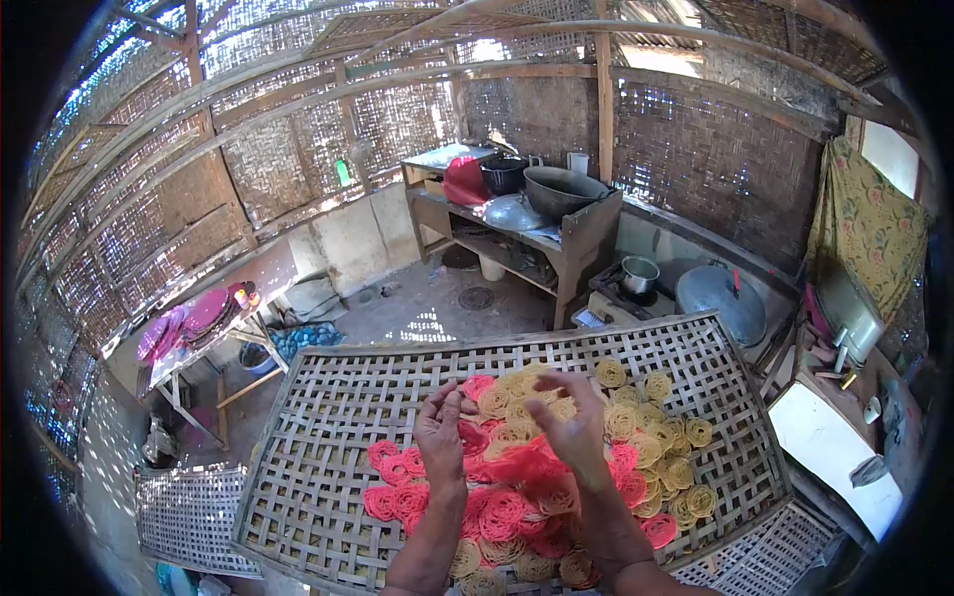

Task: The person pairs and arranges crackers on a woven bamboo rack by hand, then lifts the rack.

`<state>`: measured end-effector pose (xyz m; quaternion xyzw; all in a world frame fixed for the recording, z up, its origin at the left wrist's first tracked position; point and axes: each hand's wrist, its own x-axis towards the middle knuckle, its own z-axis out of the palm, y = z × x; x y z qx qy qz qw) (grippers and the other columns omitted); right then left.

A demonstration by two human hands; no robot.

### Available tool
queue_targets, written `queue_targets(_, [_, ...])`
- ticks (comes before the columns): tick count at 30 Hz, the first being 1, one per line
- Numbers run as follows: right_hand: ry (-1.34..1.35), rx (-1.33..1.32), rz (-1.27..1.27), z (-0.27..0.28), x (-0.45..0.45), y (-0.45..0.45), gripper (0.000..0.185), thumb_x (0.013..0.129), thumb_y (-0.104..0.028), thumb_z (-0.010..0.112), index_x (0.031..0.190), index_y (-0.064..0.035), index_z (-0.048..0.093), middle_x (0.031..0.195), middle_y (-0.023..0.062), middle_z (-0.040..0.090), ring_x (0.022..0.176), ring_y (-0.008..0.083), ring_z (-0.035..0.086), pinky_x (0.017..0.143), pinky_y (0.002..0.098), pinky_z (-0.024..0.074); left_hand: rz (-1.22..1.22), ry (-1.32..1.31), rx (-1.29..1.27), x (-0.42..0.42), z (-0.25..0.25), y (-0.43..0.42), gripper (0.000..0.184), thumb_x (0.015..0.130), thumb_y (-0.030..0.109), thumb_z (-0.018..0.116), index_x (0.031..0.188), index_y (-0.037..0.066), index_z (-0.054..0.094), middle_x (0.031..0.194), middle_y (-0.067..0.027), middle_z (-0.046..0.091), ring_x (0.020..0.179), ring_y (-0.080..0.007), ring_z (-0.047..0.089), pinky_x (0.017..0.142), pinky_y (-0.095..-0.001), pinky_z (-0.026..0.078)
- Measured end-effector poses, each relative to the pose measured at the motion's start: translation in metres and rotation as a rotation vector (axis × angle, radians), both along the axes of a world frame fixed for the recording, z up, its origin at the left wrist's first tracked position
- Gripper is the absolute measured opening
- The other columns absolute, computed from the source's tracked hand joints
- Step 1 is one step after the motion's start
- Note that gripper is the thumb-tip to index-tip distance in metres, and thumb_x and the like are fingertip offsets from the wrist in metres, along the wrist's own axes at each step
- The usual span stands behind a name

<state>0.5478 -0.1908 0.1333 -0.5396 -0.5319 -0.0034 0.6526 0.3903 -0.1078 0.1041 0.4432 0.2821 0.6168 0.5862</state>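
Observation:
Coiled, lacy rounds that look like strand crackers lie on a woven bamboo tray (338, 417). Some are pink-red rounds (507, 515), others yellow-tan rounds (651, 449). Over the left part of the pile, my left hand (440, 427) has thumb and fingers pinched together; whether a round is between them is hard to see. My right hand (574, 422) is raised above the pile, its thumb and fingers apart, with nothing visible in it. Between my wrists, a blurred red round (527, 463) appears just above the others.
A wooden shelf (571, 260) with a large pot (564, 191) stands at the back. Right of it are a small pot (639, 274) and a big round lid (721, 301). A low table (214, 343) is at left; more woven trays (194, 512) lie below.

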Motion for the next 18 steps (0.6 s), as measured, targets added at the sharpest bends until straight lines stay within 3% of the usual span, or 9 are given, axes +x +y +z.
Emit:
queue_targets(4, [-0.192,-0.317,0.327,-0.001,-0.012,-0.001,0.053,0.080,-0.033,0.086,0.120,-0.0032,0.069,0.106,0.0121,0.074,0.095,0.0235,0.071,0.083,0.0363,0.0551,-0.002,-0.022,-0.040,0.000,0.005,-0.006,0.029,0.102,0.017,0.064,0.123,-0.003,0.063,0.093,-0.0056,0.072,0.084,-0.0097,0.064,0.081,-0.0260,0.052])
queue_targets(5, [-0.232,-0.354,0.401,-0.008,-0.011,0.003,0.054,0.081,-0.033,0.085,0.122,-0.0032,0.068,0.109,0.0138,0.074,0.098,0.0246,0.072,0.083,0.0376,0.0567,-0.096,-0.009,0.034,-0.001,-0.016,0.007,0.032,0.102,0.017,0.063,0.128,-0.002,0.062,0.106,-0.0085,0.072,0.098,-0.0131,0.064,0.090,-0.0286,0.051])
queue_targets(8, [-0.207,-0.501,0.257,-0.015,-0.003,0.008,0.051,0.083,-0.033,0.083,0.122,-0.0040,0.069,0.107,0.0143,0.074,0.095,0.0244,0.072,0.081,0.0360,0.0566,-0.159,0.077,-0.020,0.003,-0.006,0.000,0.036,0.102,0.018,0.063,0.133,-0.001,0.060,0.124,-0.0121,0.067,0.112,-0.0162,0.063,0.099,-0.0306,0.048])
queue_targets(9, [-0.138,-0.519,0.199,-0.010,0.003,0.004,0.052,0.084,-0.035,0.082,0.125,-0.0062,0.067,0.104,0.0139,0.074,0.094,0.0247,0.073,0.079,0.0353,0.0567,-0.181,0.162,0.007,0.001,-0.010,0.002,0.046,0.098,0.023,0.069,0.136,-0.001,0.059,0.134,-0.0146,0.062,0.123,-0.0194,0.058,0.106,-0.0332,0.045])
queue_targets(12, [-0.215,-0.611,-0.043,-0.015,0.041,-0.005,0.064,0.081,-0.047,0.080,0.130,-0.0093,0.065,0.112,0.0144,0.073,0.101,0.0280,0.071,0.085,0.0385,0.0554,-0.102,0.521,0.209,-0.004,-0.030,0.017,0.058,0.091,0.029,0.077,0.137,0.000,0.058,0.136,-0.0172,0.060,0.126,-0.0242,0.056,0.107,-0.0376,0.045])
queue_targets(13, [-0.266,-0.679,-0.078,-0.026,0.057,-0.009,0.071,0.079,-0.053,0.079,0.133,-0.0097,0.063,0.116,0.0148,0.071,0.106,0.0288,0.070,0.089,0.0399,0.0540,-0.080,0.661,0.277,-0.005,-0.034,0.021,0.075,0.083,0.035,0.083,0.142,0.002,0.053,0.135,-0.0205,0.059,0.126,-0.0311,0.056,0.109,-0.0417,0.042])
queue_targets(16, [-0.394,-0.916,-0.151,-0.068,0.088,-0.004,0.093,0.073,-0.070,0.075,0.142,-0.0105,0.054,0.129,0.0177,0.066,0.119,0.0318,0.064,0.100,0.0432,0.0488,-0.084,0.939,0.424,0.001,-0.062,0.033,0.086,0.079,0.040,0.085,0.146,0.002,0.047,0.138,-0.0230,0.056,0.129,-0.0370,0.053,0.112,-0.0446,0.039])
queue_targets(18, [-0.449,-1.121,-0.154,-0.085,0.093,0.008,0.106,0.071,-0.079,0.069,0.148,-0.0102,0.048,0.138,0.0215,0.059,0.127,0.0342,0.058,0.108,0.0441,0.0438,-0.070,1.290,0.446,0.010,-0.080,0.026,0.089,0.082,0.047,0.080,0.150,0.002,0.043,0.147,-0.0268,0.047,0.135,-0.0409,0.045,0.112,-0.0468,0.039])
